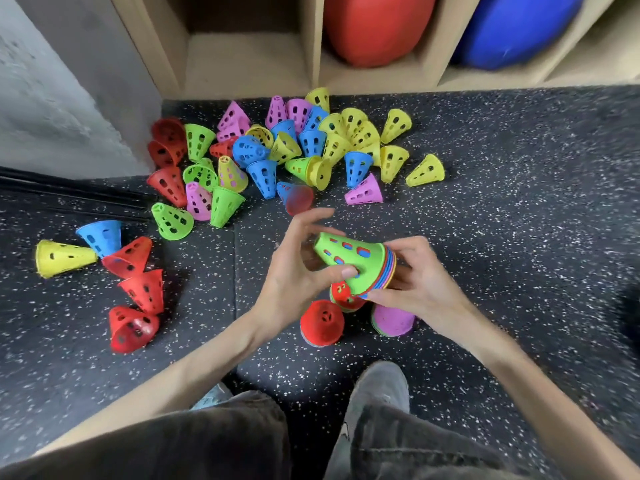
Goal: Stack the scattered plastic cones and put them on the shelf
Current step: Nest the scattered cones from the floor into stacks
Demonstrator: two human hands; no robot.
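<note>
Both my hands hold a nested stack of cones [356, 263] with a green cone outermost, tilted with its tip to the left. My left hand [298, 271] grips the green cone's side, thumb pressed near its rim. My right hand [412, 275] grips the stack's wide rim end. Below the hands, on the floor, lie a red-topped stack [322, 322], another red-topped stack [343, 297] and a pink-topped stack [394, 320]. Several loose cones in red, green, blue, yellow and pink [277, 154] lie scattered in front of the wooden shelf [242, 60].
A second group of loose cones [114, 268] lies at the left. The shelf's left cubby shows nothing in it; a red ball [377, 26] and a blue ball [516, 26] fill the other cubbies. A grey wall [52, 81] stands at left. My knees and shoes [381, 386] are below.
</note>
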